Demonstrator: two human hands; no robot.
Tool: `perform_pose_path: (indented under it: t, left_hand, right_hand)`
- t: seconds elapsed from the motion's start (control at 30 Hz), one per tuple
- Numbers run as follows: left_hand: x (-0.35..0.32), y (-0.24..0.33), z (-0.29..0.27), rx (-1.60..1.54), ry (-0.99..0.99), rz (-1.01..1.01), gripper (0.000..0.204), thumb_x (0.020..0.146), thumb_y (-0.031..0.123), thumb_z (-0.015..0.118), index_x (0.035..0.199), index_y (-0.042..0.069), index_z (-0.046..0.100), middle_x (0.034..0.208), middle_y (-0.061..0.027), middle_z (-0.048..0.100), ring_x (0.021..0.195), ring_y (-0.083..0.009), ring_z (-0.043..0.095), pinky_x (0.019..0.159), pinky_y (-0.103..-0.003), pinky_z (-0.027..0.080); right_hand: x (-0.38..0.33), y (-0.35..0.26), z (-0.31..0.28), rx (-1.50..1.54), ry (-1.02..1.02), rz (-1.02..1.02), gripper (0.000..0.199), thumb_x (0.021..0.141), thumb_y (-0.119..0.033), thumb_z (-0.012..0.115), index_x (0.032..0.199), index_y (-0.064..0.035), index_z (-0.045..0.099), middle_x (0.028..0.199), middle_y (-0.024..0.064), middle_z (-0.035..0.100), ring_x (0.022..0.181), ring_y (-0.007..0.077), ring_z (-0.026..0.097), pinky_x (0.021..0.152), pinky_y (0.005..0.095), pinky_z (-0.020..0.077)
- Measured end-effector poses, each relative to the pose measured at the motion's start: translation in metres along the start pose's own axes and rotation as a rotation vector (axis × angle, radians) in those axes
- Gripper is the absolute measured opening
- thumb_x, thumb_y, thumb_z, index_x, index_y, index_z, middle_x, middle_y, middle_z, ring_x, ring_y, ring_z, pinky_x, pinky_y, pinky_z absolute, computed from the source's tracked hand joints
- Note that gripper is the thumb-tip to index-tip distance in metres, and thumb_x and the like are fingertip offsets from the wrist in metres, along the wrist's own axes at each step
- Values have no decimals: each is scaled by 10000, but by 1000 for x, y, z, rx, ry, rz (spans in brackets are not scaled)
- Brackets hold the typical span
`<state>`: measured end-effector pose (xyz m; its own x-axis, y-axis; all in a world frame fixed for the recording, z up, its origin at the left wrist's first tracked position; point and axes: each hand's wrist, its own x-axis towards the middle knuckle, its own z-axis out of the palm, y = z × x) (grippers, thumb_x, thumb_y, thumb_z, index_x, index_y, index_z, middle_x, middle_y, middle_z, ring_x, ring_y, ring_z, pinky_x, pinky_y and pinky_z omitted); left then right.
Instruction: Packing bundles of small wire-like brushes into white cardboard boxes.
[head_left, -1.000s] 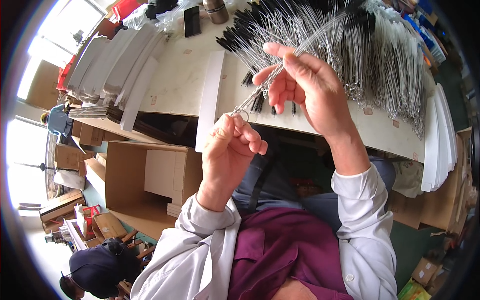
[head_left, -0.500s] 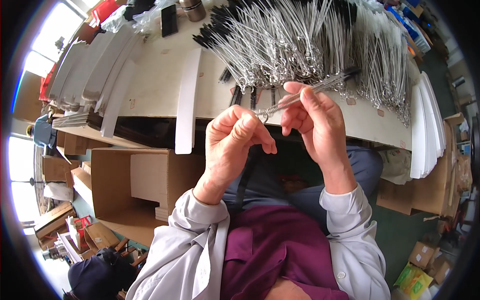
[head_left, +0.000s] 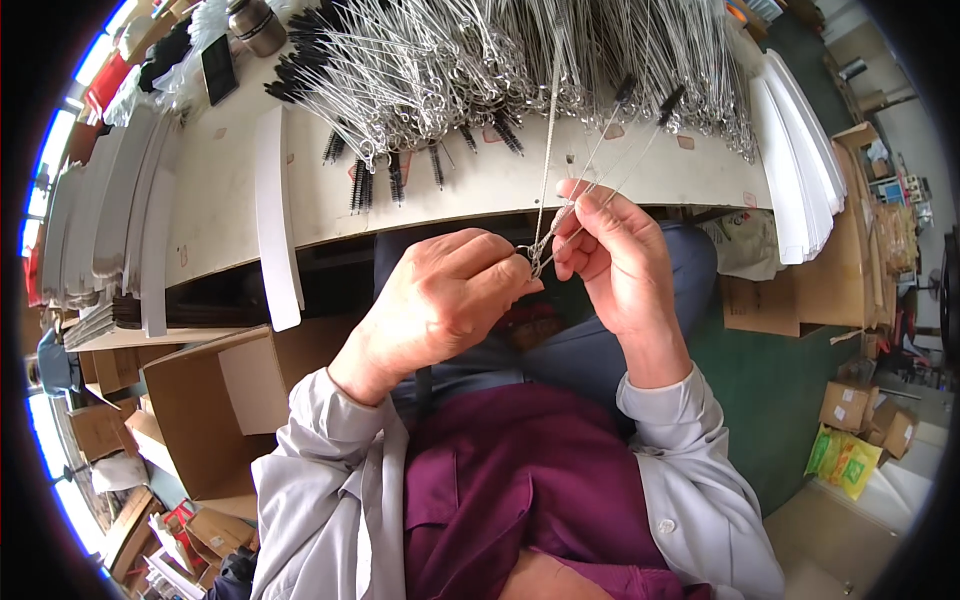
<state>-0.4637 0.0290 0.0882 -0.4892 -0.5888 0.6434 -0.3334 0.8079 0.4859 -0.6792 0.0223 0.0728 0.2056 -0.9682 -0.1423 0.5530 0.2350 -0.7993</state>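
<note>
Several thin wire tube brushes (head_left: 669, 106) fan out above my hands, their black bristle tips pointing away from me. My left hand (head_left: 440, 290) is closed, pinching them by the looped wire ends, where a small metal ring (head_left: 533, 262) partly shows. Thumb and forefinger of my right hand (head_left: 625, 255) close on the wire shafts just beside those loops, with the other fingers curled. Both hands are in front of the table's near edge, above my lap. Beyond them lies a big heap of similar brushes (head_left: 480, 75), loops mostly toward me.
Long white card strips (head_left: 278, 220) lie on the table (head_left: 225, 210) at left, near stacked white sheets (head_left: 120, 220). More white sheets (head_left: 800, 150) hang over the right edge. A phone (head_left: 218, 70) and metal flask (head_left: 256, 27) stand far left. An open carton (head_left: 210, 420) sits below.
The brushes, bunched together and leaning right before, are now spread apart, one standing nearly upright. My left hand has turned knuckles up over the loops. The whole view has shifted.
</note>
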Motion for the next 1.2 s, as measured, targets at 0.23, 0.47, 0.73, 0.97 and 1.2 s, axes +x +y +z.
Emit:
perform_pose_path:
  t: [0.23,0.47,0.73,0.97,1.2]
  left_hand:
    - [-2,-3,5,57,-75,-33,223,765,46,855,897,25,675,828,-88,663,712,-273,680,591,-372,546]
    - [-10,-6,16,-10,-68,-158,182,796,56,836,895,17,690,837,-100,671,715,-276,678,612,-369,553]
    - [-19,-6,23,-6,-128,-129,178,787,40,824,907,14,695,867,-103,650,720,-282,668,598,-366,548]
    - [-28,-3,32,180,-272,4,224,745,41,798,926,-3,675,854,-99,579,724,-259,652,576,-367,541]
    - [-31,-4,37,163,-274,18,201,752,41,798,903,6,671,858,-97,591,725,-258,660,578,-361,549]
  right_hand:
    - [-16,2,-19,-142,135,-54,249,1055,-237,630,1053,2,701,845,112,732,647,166,700,494,285,530]
    - [-17,7,-29,-138,186,-160,268,1041,-270,662,941,-24,693,778,98,711,578,157,669,486,271,518]
    - [-16,6,-23,-249,187,46,261,1041,-256,654,1050,-9,739,782,72,716,581,112,652,506,241,518]
    - [-5,9,-16,-538,201,105,234,989,-237,732,997,-5,759,687,29,680,521,57,592,444,208,462]
    - [2,16,-15,-525,172,126,227,990,-236,734,952,-13,750,647,-13,616,495,35,512,444,207,409]
